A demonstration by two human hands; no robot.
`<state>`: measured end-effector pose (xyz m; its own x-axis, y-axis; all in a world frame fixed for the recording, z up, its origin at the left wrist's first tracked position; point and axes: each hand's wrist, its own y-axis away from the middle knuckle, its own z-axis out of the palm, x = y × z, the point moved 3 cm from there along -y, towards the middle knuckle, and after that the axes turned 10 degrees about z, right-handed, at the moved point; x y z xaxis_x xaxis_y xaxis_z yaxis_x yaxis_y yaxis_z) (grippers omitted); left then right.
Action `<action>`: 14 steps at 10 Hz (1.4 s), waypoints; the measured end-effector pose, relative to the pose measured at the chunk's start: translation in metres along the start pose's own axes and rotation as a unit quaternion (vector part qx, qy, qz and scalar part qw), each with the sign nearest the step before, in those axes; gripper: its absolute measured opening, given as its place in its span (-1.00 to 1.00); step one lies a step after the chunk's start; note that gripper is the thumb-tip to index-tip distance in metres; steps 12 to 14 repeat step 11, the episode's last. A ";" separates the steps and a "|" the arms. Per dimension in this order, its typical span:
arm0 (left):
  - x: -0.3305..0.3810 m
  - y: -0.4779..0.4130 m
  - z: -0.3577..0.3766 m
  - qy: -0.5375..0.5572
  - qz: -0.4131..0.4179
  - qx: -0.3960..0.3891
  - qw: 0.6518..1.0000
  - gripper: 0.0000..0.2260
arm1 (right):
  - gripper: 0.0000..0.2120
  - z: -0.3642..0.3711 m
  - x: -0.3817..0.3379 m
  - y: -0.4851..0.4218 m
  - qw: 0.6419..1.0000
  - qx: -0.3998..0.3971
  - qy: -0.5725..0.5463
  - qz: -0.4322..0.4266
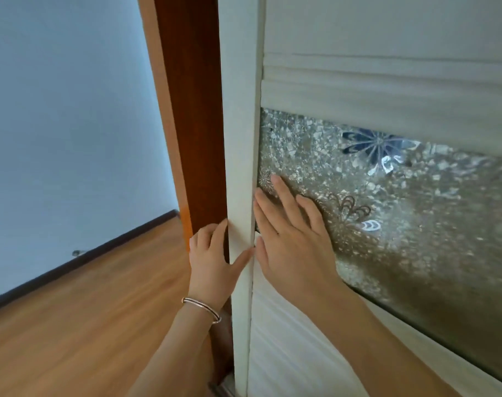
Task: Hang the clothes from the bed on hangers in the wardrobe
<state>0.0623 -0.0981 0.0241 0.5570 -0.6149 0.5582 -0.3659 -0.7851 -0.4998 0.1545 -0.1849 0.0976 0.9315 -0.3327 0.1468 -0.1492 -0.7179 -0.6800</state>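
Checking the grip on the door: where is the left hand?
Head view, low centre: the left hand grips the white edge of the wardrobe door, just left of the right hand, flat on the patterned glass.

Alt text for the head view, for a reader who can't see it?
A person's left hand grips the edge of a white wardrobe door while the right hand presses flat on its textured, flower-patterned glass panel. A bracelet circles the left wrist; wooden floor and a pale wall lie to the left.
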 end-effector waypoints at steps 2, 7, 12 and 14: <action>-0.025 -0.018 -0.004 0.063 -0.091 0.025 0.994 -0.21 | -0.45 0.018 -0.021 -0.023 0.999 -0.026 0.015 -0.036; -0.056 -0.051 -0.009 0.049 -0.144 -0.038 0.988 -0.43 | -0.42 0.047 -0.060 -0.059 0.997 -0.058 0.037 -0.041; 0.003 -0.021 -0.081 0.130 -0.036 -0.051 0.990 -0.71 | -0.69 -0.009 -0.022 -0.052 0.900 -0.108 -0.422 0.018; 0.003 -0.021 -0.081 0.130 -0.036 -0.051 0.990 -0.71 | -0.69 -0.009 -0.022 -0.052 0.900 -0.108 -0.422 0.018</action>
